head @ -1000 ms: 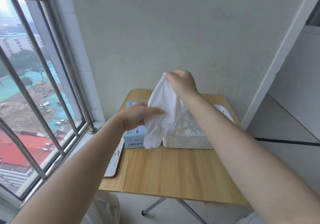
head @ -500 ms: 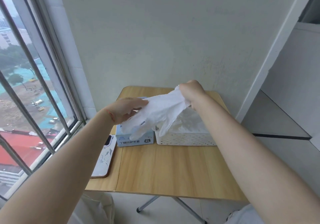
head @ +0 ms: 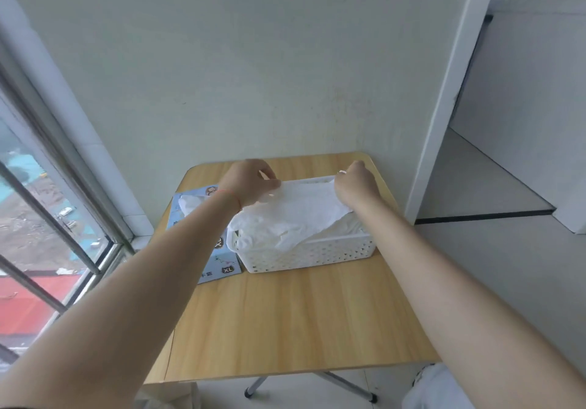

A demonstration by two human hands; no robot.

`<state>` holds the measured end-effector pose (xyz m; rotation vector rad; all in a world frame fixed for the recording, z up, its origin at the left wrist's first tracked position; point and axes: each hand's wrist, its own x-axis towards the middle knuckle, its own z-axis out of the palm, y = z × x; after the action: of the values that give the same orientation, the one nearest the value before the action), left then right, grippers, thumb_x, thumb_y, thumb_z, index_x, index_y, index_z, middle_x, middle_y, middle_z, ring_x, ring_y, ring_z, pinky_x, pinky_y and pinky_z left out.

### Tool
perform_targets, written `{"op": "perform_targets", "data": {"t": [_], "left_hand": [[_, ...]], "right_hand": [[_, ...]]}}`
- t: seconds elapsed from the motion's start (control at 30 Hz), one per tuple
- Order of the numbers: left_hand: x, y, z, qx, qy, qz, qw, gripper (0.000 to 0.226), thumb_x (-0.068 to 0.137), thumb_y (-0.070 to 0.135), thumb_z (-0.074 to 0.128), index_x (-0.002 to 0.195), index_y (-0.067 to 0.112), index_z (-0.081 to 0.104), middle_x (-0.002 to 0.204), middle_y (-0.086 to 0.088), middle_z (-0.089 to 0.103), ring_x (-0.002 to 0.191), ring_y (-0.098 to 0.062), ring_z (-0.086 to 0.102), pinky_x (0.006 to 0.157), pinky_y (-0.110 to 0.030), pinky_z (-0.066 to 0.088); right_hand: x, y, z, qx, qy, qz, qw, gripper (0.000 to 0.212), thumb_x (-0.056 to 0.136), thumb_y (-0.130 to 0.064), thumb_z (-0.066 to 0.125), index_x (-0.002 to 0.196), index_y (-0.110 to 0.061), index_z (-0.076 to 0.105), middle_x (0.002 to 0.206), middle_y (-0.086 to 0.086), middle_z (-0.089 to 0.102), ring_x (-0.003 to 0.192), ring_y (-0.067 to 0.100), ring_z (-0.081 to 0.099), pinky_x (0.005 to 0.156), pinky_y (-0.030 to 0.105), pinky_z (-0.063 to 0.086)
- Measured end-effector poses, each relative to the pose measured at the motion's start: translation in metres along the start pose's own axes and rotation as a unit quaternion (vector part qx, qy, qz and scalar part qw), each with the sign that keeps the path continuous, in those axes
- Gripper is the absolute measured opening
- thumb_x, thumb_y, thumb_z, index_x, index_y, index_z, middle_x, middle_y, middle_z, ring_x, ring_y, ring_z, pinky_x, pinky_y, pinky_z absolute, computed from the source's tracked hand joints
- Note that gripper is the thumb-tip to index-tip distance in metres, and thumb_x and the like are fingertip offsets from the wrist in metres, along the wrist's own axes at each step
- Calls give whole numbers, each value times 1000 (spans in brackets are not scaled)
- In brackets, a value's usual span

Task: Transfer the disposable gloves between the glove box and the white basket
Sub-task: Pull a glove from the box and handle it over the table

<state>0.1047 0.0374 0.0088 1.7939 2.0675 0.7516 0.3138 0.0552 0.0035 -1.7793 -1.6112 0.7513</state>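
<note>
A white disposable glove [head: 298, 209] lies stretched flat over the top of the white basket [head: 317, 255], which holds a heap of other gloves. My left hand [head: 250, 183] pinches the glove's left end. My right hand [head: 355, 183] pinches its right end near the basket's far right corner. The light blue glove box [head: 218, 266] lies to the left of the basket, partly hidden under my left forearm, with a white glove [head: 190, 202] poking out of its top opening.
Basket and box sit on a small wooden folding table [head: 285, 320] against a pale wall. A barred window [head: 47, 218] runs along the left. A white door frame [head: 444, 91] and an open floor lie to the right.
Both hands have moved right and down, carrying the glove from above the glove box to lie spread across the basket. The view has shifted right and the phone is out of sight.
</note>
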Motion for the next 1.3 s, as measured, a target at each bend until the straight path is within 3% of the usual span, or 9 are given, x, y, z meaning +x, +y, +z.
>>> {"op": "perform_targets", "data": {"t": [0.13,0.23,0.37,0.47,0.63,0.83,0.97,1.13,1.3], "left_hand": [[-10,8,19,100,144,108,979,18,91,24,57,106,22,67,111,-1,60,91,-23,61,72,-33,48],[-27,25,38,118,40,226,966,30,94,42,56,116,25,64,123,2,59,112,-22,56,97,-37,40],[-37,20,54,250,-114,180,944,75,85,73,46,147,33,35,157,6,29,146,-20,23,119,-44,14],[-33,10,57,273,-152,137,940,92,77,84,42,152,35,23,162,6,17,150,-20,12,120,-51,8],[-26,1,70,336,-127,185,915,89,79,81,41,152,35,22,160,4,20,148,-22,14,119,-49,12],[-20,1,70,329,-208,171,905,86,84,77,38,154,33,14,164,-1,7,150,-23,3,120,-51,9],[-30,7,46,186,-113,173,961,92,73,87,31,149,35,33,159,5,25,148,-18,18,121,-44,13],[-35,-39,-1,66,48,107,991,38,98,43,49,131,26,56,141,2,48,132,-22,42,110,-43,32],[-48,-105,-37,62,106,-70,990,37,91,22,54,128,19,55,132,-9,49,122,-30,46,102,-39,39]], "right_hand": [[1,11,8,-120,37,-73,989,28,98,-7,39,124,1,40,109,16,61,78,29,55,47,28,32],[3,19,15,-211,67,-121,968,27,95,-2,41,122,-1,41,109,14,61,89,32,62,56,30,35],[2,27,20,-333,104,-193,917,35,88,3,47,121,-4,39,102,10,59,85,26,62,57,32,34],[2,32,24,-382,112,-213,892,32,87,2,49,116,-7,43,104,9,59,91,25,59,64,33,35],[7,35,27,-428,79,-196,879,27,89,-2,48,115,-9,52,115,10,56,108,28,55,86,36,40],[7,33,25,-471,73,-195,857,27,89,-4,49,112,-12,61,115,9,54,108,26,52,89,35,39],[2,14,28,-412,119,-221,876,20,86,-2,51,103,-10,59,108,10,55,99,26,55,80,34,38],[-14,-36,59,-295,70,-310,901,11,90,-6,47,100,-8,52,106,12,55,96,32,55,73,35,31],[-34,-80,111,-209,-37,-352,912,15,91,-13,44,94,-13,58,102,6,58,100,28,52,84,36,36]]}}
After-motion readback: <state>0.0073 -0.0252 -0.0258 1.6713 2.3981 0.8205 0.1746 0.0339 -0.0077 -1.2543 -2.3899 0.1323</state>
